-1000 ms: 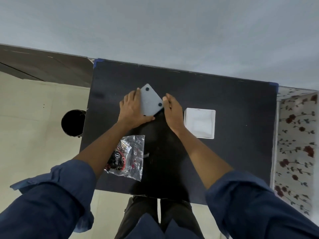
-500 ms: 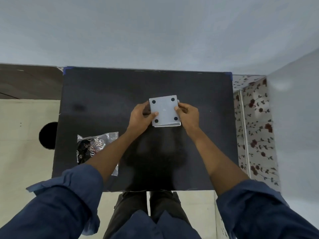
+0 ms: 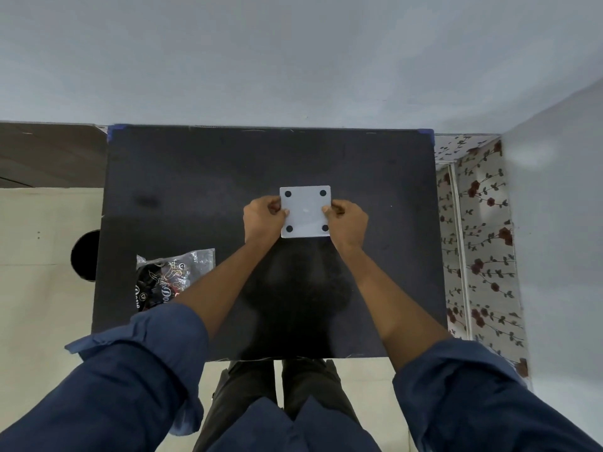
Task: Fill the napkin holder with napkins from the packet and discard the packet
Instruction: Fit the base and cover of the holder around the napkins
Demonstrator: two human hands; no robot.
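A white square napkin holder (image 3: 305, 212) lies bottom-up in the middle of the black table (image 3: 195, 177), its four black feet dots facing me. My left hand (image 3: 262, 218) grips its left edge and my right hand (image 3: 349, 220) grips its right edge, thumbs on top. The white napkin stack is hidden, and I cannot tell if it is under the holder. The clear plastic packet (image 3: 169, 277) with black and red print lies crumpled at the table's front left, partly behind my left forearm.
A round black bin (image 3: 85, 256) stands on the pale floor just left of the table. A floral cloth surface (image 3: 479, 243) borders the table's right side. A grey wall runs behind the table.
Both hands carried the holder to the right, over where the napkin stack lay, and turned it square to the table. The stack is no longer visible.
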